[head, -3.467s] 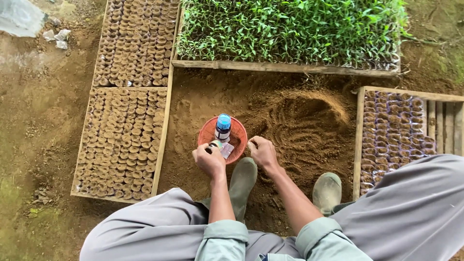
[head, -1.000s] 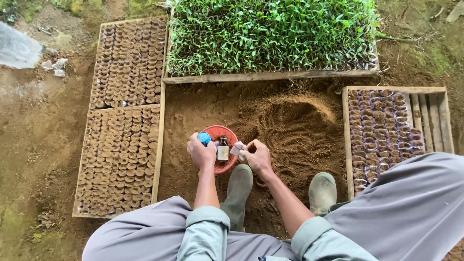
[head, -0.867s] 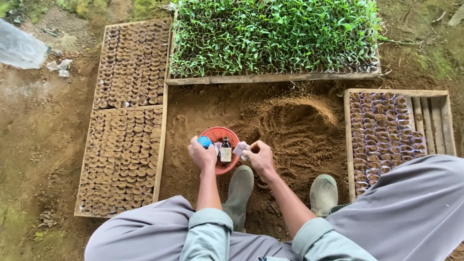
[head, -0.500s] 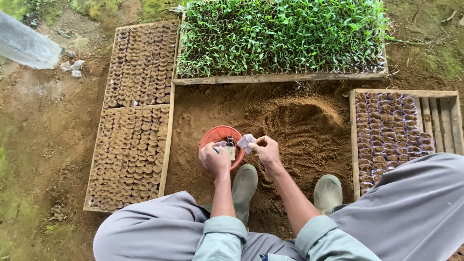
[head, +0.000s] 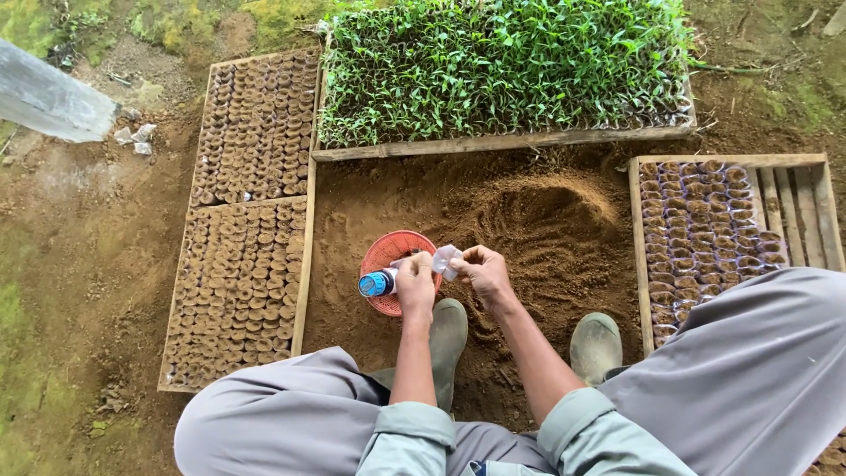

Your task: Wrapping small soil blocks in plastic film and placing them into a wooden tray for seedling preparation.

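basket (head: 388, 256) between pot trays (head: 238, 291), boots (head: 449, 335) behind

Orange-red basket (head: 388, 256) at centre frame, blue-capped bottle (head: 377, 283) across it, brown soil pots (head: 242, 264) left, green seedlings (head: 502, 62) up top, grey trousers (head: 758, 370) below.

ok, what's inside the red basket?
Little shows inside the red basket: bare mesh at the far side. The left hand, holding a blue-capped bottle sideways over it, covers the near part, so anything there is hidden.
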